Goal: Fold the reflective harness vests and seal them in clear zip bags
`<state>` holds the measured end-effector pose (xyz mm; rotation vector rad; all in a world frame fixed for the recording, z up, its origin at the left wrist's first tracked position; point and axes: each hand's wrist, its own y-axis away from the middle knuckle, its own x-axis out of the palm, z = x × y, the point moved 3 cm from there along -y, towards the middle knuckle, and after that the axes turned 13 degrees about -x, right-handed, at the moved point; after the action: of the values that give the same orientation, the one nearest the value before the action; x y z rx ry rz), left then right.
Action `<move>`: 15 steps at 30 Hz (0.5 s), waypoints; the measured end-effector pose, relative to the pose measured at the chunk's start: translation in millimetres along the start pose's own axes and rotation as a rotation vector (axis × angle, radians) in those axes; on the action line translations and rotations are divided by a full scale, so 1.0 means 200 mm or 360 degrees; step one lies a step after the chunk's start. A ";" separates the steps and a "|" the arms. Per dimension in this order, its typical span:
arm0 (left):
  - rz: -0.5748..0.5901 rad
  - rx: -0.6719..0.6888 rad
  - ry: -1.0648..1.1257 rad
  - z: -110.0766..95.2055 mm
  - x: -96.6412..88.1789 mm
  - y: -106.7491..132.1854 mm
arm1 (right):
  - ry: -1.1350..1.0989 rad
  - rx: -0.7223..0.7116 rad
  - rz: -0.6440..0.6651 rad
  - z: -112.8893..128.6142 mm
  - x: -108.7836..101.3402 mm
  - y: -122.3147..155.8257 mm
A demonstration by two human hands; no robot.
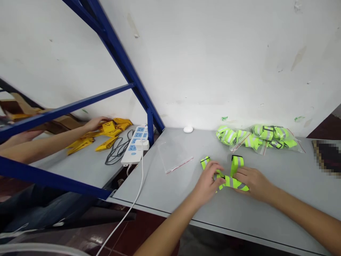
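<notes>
Between my hands, above the grey table, is a neon yellow-green reflective strap (231,182) with silver stripes and black buckles. My left hand (207,180) pinches its left part between thumb and fingers, and one buckled end sticks out past the knuckles. Around the right part my right hand (253,184) is closed, with a loop standing up beside its fingers. A clear zip bag (174,156) with a red seal line lies flat to the left of my hands. Behind them, several bagged reflective straps (255,137) are piled against the wall.
A white power strip (134,145) with a cable (141,177) running over the table edge lies left. A blue metal frame (125,67) divides off another table, where another person's hand (97,123) touches yellow packets (110,129). A small white case (188,129) is by the wall.
</notes>
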<state>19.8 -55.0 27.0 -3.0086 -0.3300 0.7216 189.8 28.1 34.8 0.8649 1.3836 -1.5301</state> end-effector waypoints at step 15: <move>0.0545 -0.0321 0.0263 -0.06 -0.09 -0.04 | -0.0907 0.0942 -0.0580 -0.04 -0.10 0.02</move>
<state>8.6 -51.5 45.4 -3.3316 0.1308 0.4716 200.8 38.8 50.1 0.4453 0.6925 -2.3075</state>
